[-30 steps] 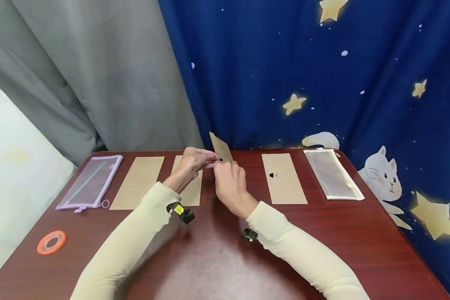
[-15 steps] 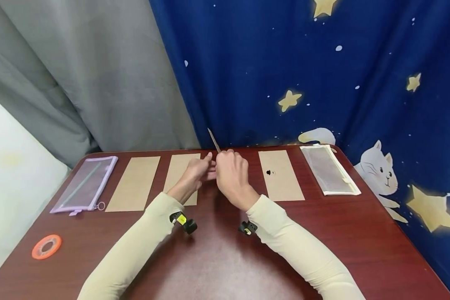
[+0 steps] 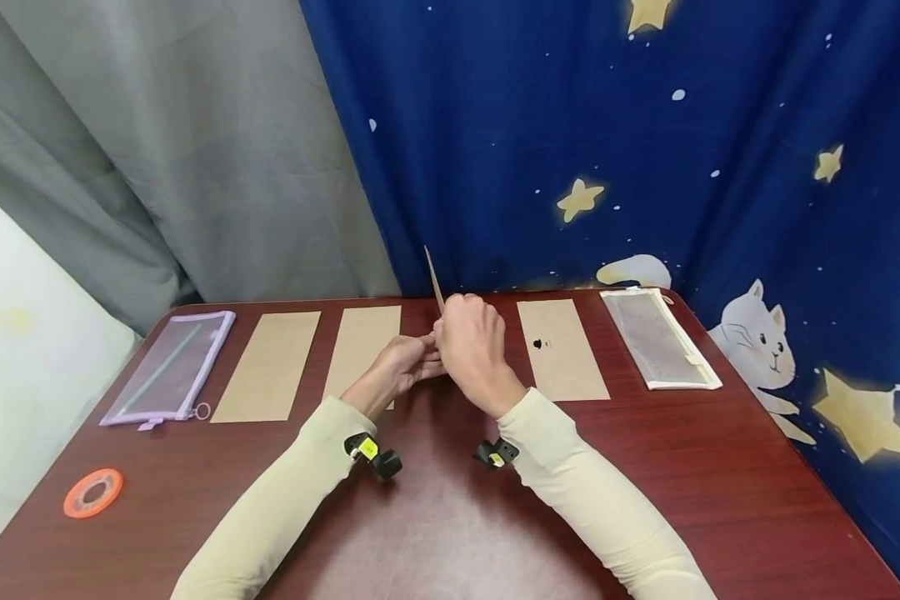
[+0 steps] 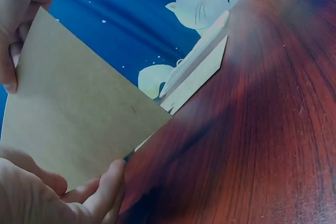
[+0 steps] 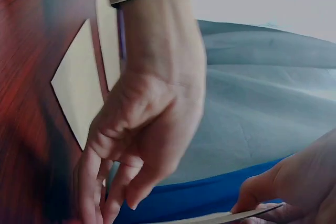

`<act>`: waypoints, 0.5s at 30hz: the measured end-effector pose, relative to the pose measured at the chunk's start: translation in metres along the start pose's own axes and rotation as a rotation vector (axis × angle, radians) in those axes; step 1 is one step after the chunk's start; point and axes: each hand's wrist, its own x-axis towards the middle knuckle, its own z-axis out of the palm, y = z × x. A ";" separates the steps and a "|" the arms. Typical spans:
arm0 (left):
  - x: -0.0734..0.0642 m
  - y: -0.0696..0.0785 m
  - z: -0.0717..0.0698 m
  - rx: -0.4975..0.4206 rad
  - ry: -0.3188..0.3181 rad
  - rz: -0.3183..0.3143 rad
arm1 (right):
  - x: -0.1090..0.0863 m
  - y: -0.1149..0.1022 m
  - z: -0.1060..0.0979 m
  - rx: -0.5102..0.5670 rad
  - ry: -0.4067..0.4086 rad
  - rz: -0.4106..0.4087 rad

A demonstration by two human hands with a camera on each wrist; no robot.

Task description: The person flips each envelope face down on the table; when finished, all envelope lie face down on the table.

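Observation:
A stiff, flat brown kraft-paper piece [image 4: 79, 87] stands upright between the two hands, over the table's back half. In the head view only its thin edge [image 3: 435, 279] shows, rising past the knuckles. My right hand [image 3: 474, 346] grips it by one edge, with curled knuckles toward the head camera; the right wrist view shows that hand [image 5: 310, 182] low at the right with the edge pinched. My left hand [image 3: 401, 365] lies beside it, fingers fairly straight and fingertips at the lower edge of the paper. In the left wrist view that hand [image 4: 63, 187] overlaps the edge.
Two plain kraft-paper pieces, one far left [image 3: 266, 367] and one nearer [image 3: 363, 342], lie flat. A third [image 3: 562, 350] bears a small black print. A purple mesh zip pouch [image 3: 168, 367], a white one [image 3: 660, 337] and an orange ring [image 3: 93, 493] also lie on the table [image 3: 450, 517].
The held paper piece has turned from showing its printed face to standing edge-on. My left hand has come away from its upper part, down and toward the lower edge by my right hand.

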 end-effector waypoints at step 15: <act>-0.012 0.007 -0.028 0.090 0.076 0.091 | 0.001 0.048 -0.004 0.425 -0.070 0.090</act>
